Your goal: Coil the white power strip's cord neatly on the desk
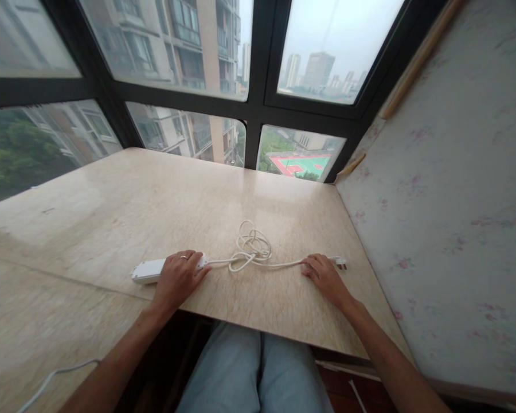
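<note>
A white power strip (147, 270) lies on the beige marble sill (163, 201). My left hand (178, 278) rests on its right end, fingers curled over it. The strip's white cord (253, 250) runs right through a tangled knot to a white plug (339, 263). My right hand (324, 275) lies on the cord just left of the plug, fingers bent and closed on the cord.
Large black-framed windows (258, 109) rise behind the sill. A pale floral wall (447, 218) closes the right side. Another white cable (51, 378) lies at the lower left. My legs in light jeans (249, 373) are below the sill's front edge.
</note>
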`<state>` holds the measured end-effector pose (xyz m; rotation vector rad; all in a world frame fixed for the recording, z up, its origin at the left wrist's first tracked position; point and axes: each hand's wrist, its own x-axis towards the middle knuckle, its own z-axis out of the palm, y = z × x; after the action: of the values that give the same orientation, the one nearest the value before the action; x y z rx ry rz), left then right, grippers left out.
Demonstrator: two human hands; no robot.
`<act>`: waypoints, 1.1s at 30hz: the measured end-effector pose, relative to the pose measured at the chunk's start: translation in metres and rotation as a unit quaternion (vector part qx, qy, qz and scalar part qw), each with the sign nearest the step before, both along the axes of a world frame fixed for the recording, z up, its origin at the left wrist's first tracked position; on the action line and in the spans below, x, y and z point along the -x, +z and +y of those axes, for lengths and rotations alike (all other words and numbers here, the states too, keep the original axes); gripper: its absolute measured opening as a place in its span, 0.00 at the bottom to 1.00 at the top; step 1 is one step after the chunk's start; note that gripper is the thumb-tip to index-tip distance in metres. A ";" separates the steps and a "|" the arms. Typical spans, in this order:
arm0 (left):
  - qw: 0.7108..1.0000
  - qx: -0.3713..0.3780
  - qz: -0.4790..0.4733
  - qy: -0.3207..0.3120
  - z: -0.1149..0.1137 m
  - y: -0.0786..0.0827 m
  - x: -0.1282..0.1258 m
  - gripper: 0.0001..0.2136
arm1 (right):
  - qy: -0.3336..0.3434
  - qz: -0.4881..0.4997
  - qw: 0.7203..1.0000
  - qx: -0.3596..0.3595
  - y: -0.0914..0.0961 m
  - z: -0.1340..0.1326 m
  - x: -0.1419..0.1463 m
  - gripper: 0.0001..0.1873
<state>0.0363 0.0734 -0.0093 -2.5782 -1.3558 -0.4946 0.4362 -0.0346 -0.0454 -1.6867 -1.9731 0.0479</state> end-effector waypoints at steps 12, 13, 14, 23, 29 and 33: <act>0.995 0.019 0.050 0.085 0.044 -0.001 -0.017 0.24 | 0.046 -0.019 0.999 0.011 -0.002 0.021 0.017 0.09; 0.993 0.026 0.057 0.098 0.049 0.001 -0.019 0.26 | 0.057 -0.011 0.998 0.018 0.000 0.020 0.018 0.09; 0.992 0.038 0.063 0.107 0.054 0.002 -0.020 0.27 | 0.067 0.001 0.997 0.025 0.001 0.019 0.018 0.10; 0.980 0.179 0.078 0.044 0.090 0.011 -0.014 0.25 | 0.105 0.142 0.984 0.021 0.025 0.015 0.016 0.09; 0.993 0.107 0.040 0.018 0.096 0.002 -0.014 0.24 | 0.085 0.159 0.983 0.016 0.041 0.034 0.021 0.09; 0.995 0.092 0.032 0.009 0.096 -0.001 -0.017 0.23 | 0.061 0.176 0.982 0.028 0.039 0.042 0.030 0.08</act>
<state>0.0531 0.1696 -0.0106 -2.6963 -1.4655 -0.2928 0.4060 0.0073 -0.0061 -1.4689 -1.8155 0.4211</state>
